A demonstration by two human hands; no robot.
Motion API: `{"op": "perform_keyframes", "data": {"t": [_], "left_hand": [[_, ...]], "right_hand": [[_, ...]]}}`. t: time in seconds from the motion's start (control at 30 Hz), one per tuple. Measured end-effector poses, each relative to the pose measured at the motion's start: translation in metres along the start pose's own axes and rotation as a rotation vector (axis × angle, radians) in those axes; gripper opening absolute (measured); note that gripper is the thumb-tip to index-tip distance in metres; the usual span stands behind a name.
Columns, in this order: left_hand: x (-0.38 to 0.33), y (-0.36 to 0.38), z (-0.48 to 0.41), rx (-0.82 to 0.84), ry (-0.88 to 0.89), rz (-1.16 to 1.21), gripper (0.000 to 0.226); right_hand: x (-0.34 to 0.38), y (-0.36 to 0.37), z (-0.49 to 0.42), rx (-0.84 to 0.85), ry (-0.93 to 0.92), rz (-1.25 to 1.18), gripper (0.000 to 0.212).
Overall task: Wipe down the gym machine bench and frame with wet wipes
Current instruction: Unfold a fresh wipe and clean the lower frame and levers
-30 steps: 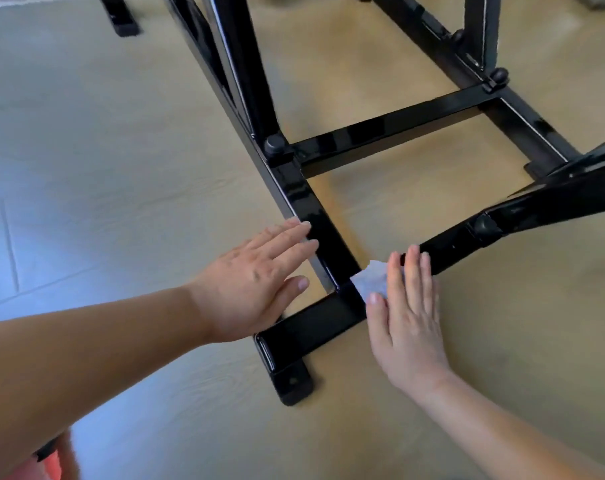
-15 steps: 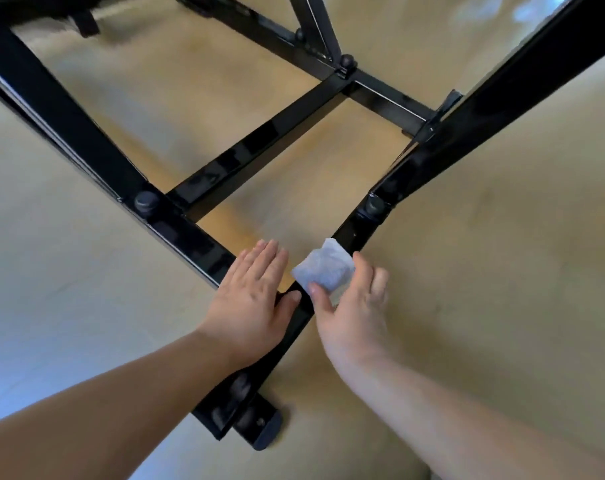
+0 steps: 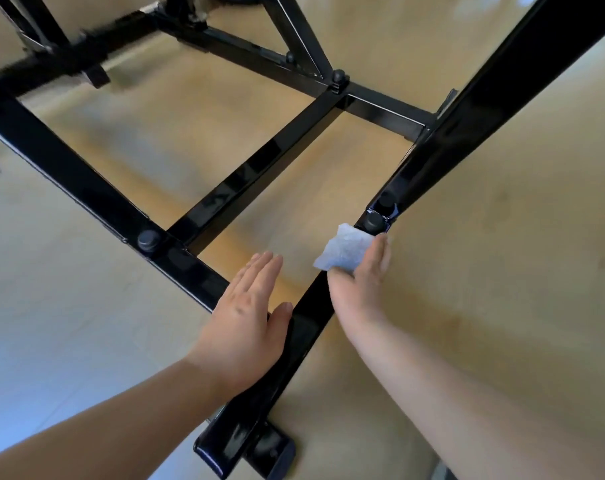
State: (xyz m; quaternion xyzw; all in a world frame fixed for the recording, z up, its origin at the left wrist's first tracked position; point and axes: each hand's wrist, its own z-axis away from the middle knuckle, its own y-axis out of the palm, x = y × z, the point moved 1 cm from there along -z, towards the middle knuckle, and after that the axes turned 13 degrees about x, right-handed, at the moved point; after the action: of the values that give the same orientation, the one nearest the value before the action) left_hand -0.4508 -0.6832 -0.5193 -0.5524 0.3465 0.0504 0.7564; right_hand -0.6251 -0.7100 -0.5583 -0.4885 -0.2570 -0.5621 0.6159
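A round bolt cap (image 3: 374, 221) sits on the black frame (image 3: 259, 168) just past the wipe (image 3: 344, 249), w/ a slanted bar (image 3: 484, 109) rising over it; L hand (image 3: 245, 320) lies flat on the frame corner, fingers straight, holding nothing. The wipe is folded, pinched btw the thumb and fingers of the R hand (image 3: 359, 289), touching the bar just short of the cap; tan floor (image 3: 501, 271) underneath, frame's foot (image 3: 273, 452) nearest the camera.

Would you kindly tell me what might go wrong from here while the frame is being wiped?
1. The small crumpled white wet wipe held by the right hand is right beside a round black bolt cap, so it may snag or tear there.
2. The left hand lies flat on the glossy black metal frame bar, so it may leave smudges, or slip if the surface is damp.
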Motion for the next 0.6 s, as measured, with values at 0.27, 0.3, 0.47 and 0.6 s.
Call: {"op": "perform_keyframes", "data": {"t": [0.27,0.3,0.47,0.6], "left_hand": [[0.000,0.009,-0.012,0.022,-0.089,0.107,0.067],[0.000,0.010,-0.012,0.028,-0.104,0.122,0.068],[-0.003,0.007,-0.002,0.042,-0.154,0.144,0.070],[-0.001,0.004,0.018,0.042,-0.164,0.152,0.070]], "right_hand": [[-0.009,0.005,-0.023,-0.155,0.028,-0.138,0.073],[-0.008,0.003,-0.036,-0.173,0.090,-0.152,0.074],[-0.005,0.011,-0.033,-0.108,0.184,-0.069,0.064],[-0.014,0.041,0.044,0.056,-0.013,0.181,0.083]]}}
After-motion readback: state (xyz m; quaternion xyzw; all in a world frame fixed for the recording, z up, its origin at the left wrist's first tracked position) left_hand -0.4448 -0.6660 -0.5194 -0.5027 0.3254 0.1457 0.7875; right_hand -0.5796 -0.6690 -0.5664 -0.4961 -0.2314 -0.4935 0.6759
